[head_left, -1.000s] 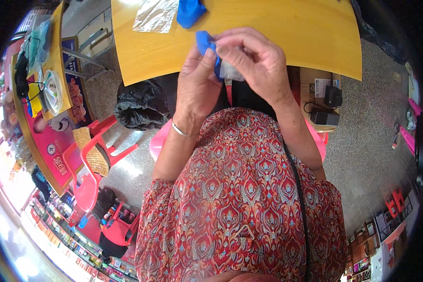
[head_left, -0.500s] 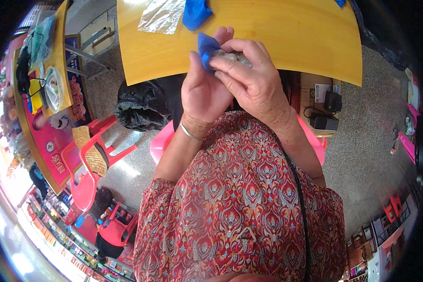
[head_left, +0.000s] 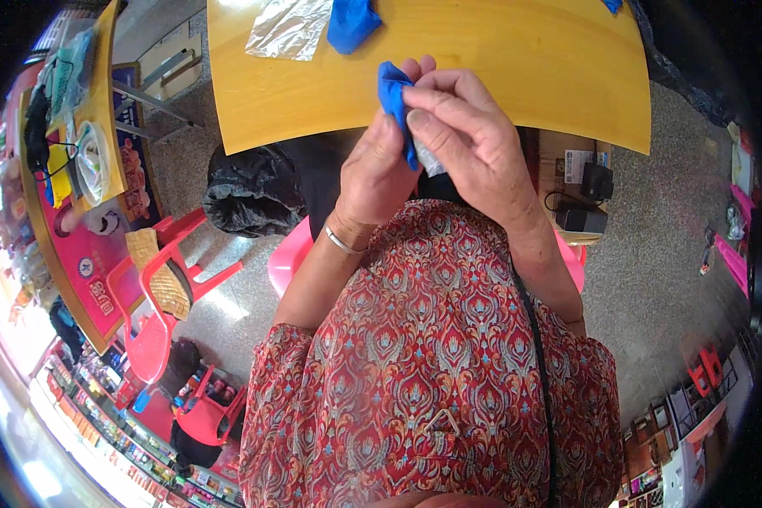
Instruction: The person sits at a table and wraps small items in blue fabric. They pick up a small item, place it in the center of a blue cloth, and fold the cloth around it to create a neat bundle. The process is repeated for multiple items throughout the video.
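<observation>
A small piece of blue fabric (head_left: pixel 393 95) is held upright between my two hands, just in front of the yellow table's near edge. My left hand (head_left: pixel 374 173) is closed on its lower part, thumb against the near side. From the right, my right hand (head_left: pixel 483 148) pinches the fabric's upper edge between thumb and fingers. A bit of clear crinkled plastic (head_left: pixel 432 161) shows below the right fingers; how it is held is partly hidden. Beyond my hands, another blue fabric piece (head_left: pixel 352 25) lies on the table beside a clear plastic bag (head_left: pixel 288 30).
The yellow table (head_left: pixel 516 59) stands ahead of me. Under its near edge are a black plastic bag (head_left: pixel 254 195) at left and a box with black adapters (head_left: pixel 582 218) at right. A red plastic chair (head_left: pixel 157 339) stands to the left, near a side table with goods.
Both hands have shifted slightly right and turned. My left palm has closed round the blue fabric, which is now more upright. The clear plastic has moved from among my right fingers to below them.
</observation>
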`<state>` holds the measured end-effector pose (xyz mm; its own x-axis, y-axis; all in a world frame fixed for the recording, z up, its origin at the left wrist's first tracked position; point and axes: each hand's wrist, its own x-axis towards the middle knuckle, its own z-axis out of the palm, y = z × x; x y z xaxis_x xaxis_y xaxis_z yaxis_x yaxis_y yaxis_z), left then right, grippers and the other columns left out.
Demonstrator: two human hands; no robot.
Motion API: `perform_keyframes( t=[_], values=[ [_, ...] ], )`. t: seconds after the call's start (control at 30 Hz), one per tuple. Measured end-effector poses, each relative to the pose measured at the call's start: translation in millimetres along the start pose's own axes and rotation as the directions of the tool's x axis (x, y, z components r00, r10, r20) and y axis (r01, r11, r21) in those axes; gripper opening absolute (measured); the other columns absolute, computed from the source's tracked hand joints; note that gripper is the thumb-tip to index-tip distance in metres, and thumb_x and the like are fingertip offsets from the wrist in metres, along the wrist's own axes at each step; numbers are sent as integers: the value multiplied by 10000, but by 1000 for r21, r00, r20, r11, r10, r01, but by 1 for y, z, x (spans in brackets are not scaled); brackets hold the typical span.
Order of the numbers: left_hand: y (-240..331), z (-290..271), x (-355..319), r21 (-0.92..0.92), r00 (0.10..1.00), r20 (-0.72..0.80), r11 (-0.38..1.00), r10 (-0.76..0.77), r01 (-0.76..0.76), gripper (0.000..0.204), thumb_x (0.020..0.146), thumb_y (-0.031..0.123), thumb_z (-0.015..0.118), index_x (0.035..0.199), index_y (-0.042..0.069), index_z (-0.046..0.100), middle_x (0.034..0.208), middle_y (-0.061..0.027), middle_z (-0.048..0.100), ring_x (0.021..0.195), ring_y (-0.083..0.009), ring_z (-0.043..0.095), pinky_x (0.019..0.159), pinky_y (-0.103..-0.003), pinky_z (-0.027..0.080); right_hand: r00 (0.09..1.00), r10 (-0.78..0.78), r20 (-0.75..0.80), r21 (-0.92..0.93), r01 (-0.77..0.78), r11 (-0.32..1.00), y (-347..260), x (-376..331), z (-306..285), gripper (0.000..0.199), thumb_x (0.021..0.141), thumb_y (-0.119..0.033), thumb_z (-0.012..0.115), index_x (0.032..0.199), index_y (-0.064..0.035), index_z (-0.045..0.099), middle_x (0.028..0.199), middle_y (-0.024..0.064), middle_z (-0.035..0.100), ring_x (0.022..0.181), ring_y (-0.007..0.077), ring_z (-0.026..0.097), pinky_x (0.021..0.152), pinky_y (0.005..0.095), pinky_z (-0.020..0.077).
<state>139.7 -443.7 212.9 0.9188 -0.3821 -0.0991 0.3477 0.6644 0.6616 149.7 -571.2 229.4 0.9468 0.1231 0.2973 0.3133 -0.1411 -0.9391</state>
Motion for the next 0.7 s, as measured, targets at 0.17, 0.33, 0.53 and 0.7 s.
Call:
perform_keyframes(
  t=[0.17, 0.33, 0.53, 0.7],
  values=[
    [-8, -1, -11, 124, 996, -36, 988, -86, 90, 660, 959, 366, 457, 1458, 55, 157, 1457, -109, 292, 1347, -238, 298, 1101, -383, 234, 998, 20, -65, 54, -16, 998, 4, 1, -3, 156, 814, -15, 635, 968, -6, 663, 994, 112, 585, 900, 199, 609, 789, 272, 486],
    [-3, 0, -4, 609, 969, -136, 789, 205, -81, 736, 878, 257, 635, 1422, -8, 215, 1416, -141, 327, 1263, -236, 388, 1011, -332, 351, 983, 114, -146, 108, -98, 989, 4, 3, -7, 185, 784, 6, 656, 967, -16, 678, 914, 82, 613, 831, 174, 625, 723, 253, 500],
    [27, 9, 3, 972, 852, 221, -38, 474, -231, 219, 799, 22, 697, 990, -8, 593, 960, -57, 607, 854, -129, 578, 779, -245, 471, 981, 17, -194, -155, -48, 987, 10, 3, -6, 222, 766, 3, 674, 986, -21, 681, 911, 91, 622, 786, 170, 633, 668, 265, 508],
    [15, -7, 14, 958, 906, -65, 280, 418, -60, 95, 871, 54, 636, 938, -5, 602, 850, -5, 608, 781, -46, 537, 711, -195, 454, 989, 46, -140, -139, -65, 988, 17, -1, -5, 217, 777, -35, 668, 993, -26, 680, 898, 101, 627, 801, 198, 638, 714, 285, 503]
  ],
)
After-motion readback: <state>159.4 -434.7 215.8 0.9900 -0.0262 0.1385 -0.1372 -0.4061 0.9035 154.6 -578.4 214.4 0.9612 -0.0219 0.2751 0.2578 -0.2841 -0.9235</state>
